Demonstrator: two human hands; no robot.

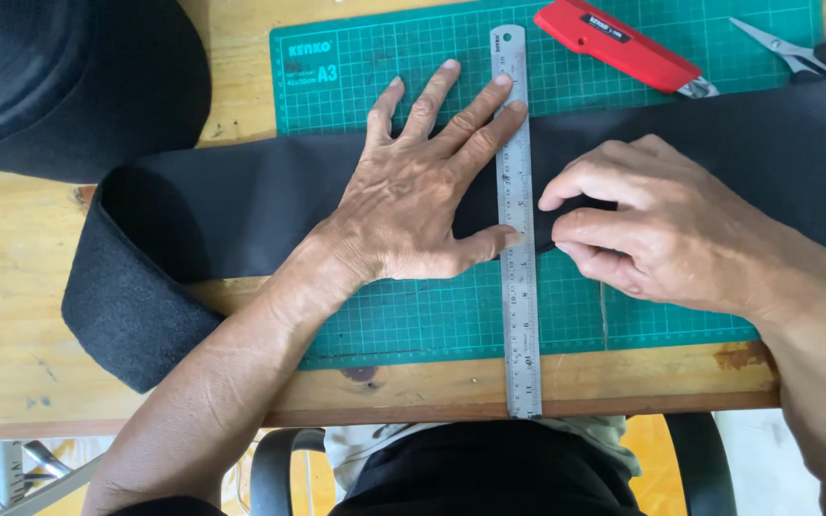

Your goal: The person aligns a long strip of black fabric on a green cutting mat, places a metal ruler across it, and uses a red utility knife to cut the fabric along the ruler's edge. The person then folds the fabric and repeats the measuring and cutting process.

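Observation:
A wide black fabric strip lies across a green cutting mat, and its left end folds back under itself. A steel ruler stands crosswise over the strip. My left hand lies flat on the strip with fingers spread, its fingertips and thumb pressing the ruler's left edge. My right hand rests on the strip just right of the ruler. Its forefinger and thumb are pinched close together at the ruler's edge, and anything between them is hidden.
A red utility knife and a pair of scissors lie at the mat's far right. A large black fabric roll sits at the far left of the wooden table. The table's front edge is close to my body.

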